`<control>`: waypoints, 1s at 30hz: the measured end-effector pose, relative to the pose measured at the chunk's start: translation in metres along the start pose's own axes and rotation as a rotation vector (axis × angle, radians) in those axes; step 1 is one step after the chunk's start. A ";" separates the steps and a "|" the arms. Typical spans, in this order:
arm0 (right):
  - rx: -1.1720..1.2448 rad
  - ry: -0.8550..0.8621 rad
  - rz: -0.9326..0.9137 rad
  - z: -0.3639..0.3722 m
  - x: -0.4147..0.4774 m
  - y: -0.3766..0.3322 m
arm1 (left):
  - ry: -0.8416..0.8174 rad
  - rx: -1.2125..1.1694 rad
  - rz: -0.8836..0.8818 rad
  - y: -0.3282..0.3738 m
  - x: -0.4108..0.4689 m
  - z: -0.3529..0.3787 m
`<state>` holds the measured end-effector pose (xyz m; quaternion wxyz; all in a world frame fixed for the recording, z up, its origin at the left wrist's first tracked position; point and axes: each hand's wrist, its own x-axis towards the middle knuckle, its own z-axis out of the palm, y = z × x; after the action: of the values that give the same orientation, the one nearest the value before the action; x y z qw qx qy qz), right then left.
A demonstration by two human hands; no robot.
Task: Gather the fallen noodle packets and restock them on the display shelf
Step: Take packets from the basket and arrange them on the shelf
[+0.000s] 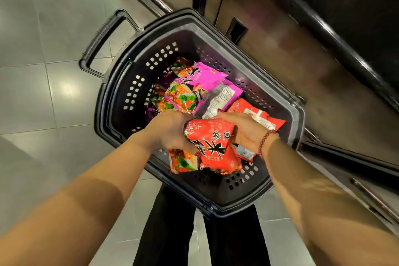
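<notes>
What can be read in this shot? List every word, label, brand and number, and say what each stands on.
"米": large black brush character on the red packet at the front; the characters beside it are unclear.
"米": the same character on the pink packet.
White back label on the purple packet: print too small to read.
Basket: no text visible.

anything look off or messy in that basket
Only the jumble: packets lie heaped in the basket at all angles, a purple one back side up. No tear or spill shows. The left hand and right hand grip a red packet.
</notes>
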<state>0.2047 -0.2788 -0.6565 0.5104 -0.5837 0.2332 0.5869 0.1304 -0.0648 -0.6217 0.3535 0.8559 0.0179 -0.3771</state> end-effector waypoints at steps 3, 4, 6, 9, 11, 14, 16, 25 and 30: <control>0.357 0.272 -0.136 -0.002 -0.015 0.024 | 0.047 -0.231 -0.139 -0.011 -0.008 0.010; 0.428 0.400 -0.169 -0.006 -0.017 0.035 | 0.070 -0.345 -0.203 -0.014 -0.012 0.014; 0.403 0.690 -0.163 -0.014 -0.014 0.061 | 0.135 -0.641 -0.329 -0.021 -0.019 0.023; -0.006 0.982 -0.112 -0.020 -0.012 0.082 | 0.313 -0.991 -0.463 -0.027 -0.026 0.036; -0.092 1.016 -0.104 -0.015 -0.006 0.087 | 0.424 -1.087 -0.523 -0.028 -0.027 0.042; -0.163 0.930 -0.113 0.001 -0.004 0.083 | 0.497 -1.140 -0.514 -0.023 -0.021 0.045; -0.134 0.860 -0.017 0.009 0.001 0.078 | 0.509 -1.205 -0.516 -0.019 -0.017 0.048; 0.166 0.940 0.000 -0.014 0.028 0.061 | 0.471 -1.184 -0.490 -0.019 -0.016 0.064; 0.319 0.801 -0.150 -0.009 -0.023 0.067 | 0.514 -1.238 -0.497 -0.006 -0.031 0.053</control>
<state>0.1457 -0.3188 -0.6587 0.5048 -0.6944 0.4575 0.2318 0.0737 -0.0859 -0.6294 0.6626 0.5305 0.5059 -0.1535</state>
